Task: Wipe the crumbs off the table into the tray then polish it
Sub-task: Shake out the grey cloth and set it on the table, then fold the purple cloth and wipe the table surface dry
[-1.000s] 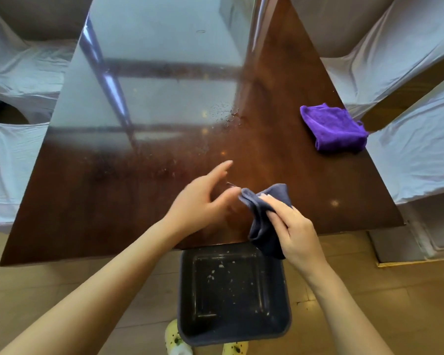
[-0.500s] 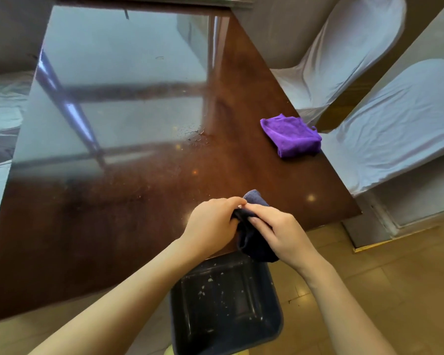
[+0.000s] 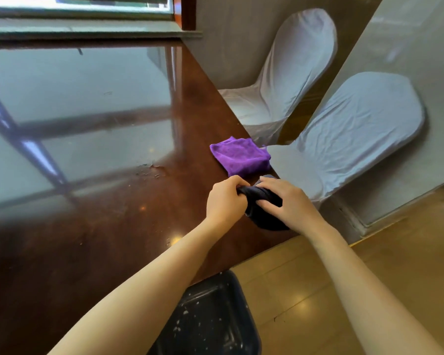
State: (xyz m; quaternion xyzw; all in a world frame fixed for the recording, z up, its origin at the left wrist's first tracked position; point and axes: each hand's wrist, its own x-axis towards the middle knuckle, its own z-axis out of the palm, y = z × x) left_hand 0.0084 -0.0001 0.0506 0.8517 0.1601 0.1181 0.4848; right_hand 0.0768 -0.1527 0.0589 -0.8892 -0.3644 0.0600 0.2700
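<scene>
Both hands hold a dark navy cloth (image 3: 263, 213) over the near right part of the glossy brown table (image 3: 87, 239). My left hand (image 3: 224, 199) pinches its left end, and my right hand (image 3: 290, 202) presses on its top and right side. A folded purple cloth (image 3: 241, 156) lies on the table just beyond them, near the right edge. A small patch of crumbs (image 3: 150, 170) sits left of the purple cloth, with a few specks nearer to me. The dark tray (image 3: 215, 319), flecked with crumbs, is below the table's near edge, partly hidden by my left forearm.
Two chairs in white covers (image 3: 292, 73) (image 3: 356, 129) stand close along the table's right side. Tan tiled floor (image 3: 305, 290) lies to the right of the tray. A window sill (image 3: 87, 29) runs behind the table's far edge.
My left hand has closed on the navy cloth, which only my right hand held before. Both hands moved with it towards the purple cloth, away from above the tray. The view swung right.
</scene>
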